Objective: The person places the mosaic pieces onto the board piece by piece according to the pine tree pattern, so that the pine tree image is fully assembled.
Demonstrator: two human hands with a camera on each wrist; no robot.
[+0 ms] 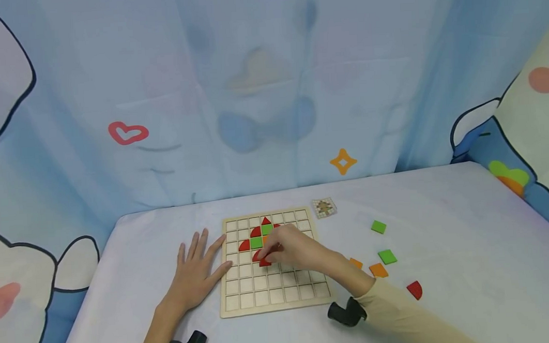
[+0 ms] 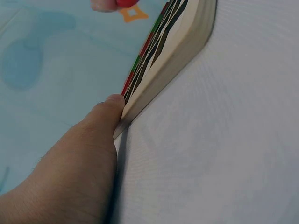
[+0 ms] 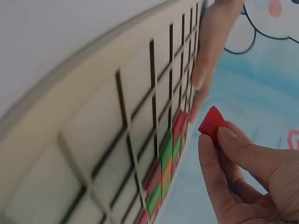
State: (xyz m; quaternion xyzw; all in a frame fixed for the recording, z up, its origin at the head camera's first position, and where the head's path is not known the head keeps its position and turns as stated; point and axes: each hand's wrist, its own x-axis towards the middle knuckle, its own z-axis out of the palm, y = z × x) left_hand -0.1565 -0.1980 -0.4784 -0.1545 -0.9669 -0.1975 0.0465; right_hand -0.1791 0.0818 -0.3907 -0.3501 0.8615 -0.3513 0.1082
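Observation:
A wooden grid board lies on the white-covered table. My left hand rests spread at its left side, with thumb and index finger touching the frame. Over the board's middle, my right hand pinches a red quarter-circle tile between thumb and fingers, held up off the grid. Green tiles and red tiles sit in several cells. An orange tile shows partly beside the right hand, which hides the cells behind it.
A small patterned card lies beyond the board's upper right corner. Loose on the right are green tiles, orange tiles and a red quarter-circle tile. A printed blue curtain hangs behind the table.

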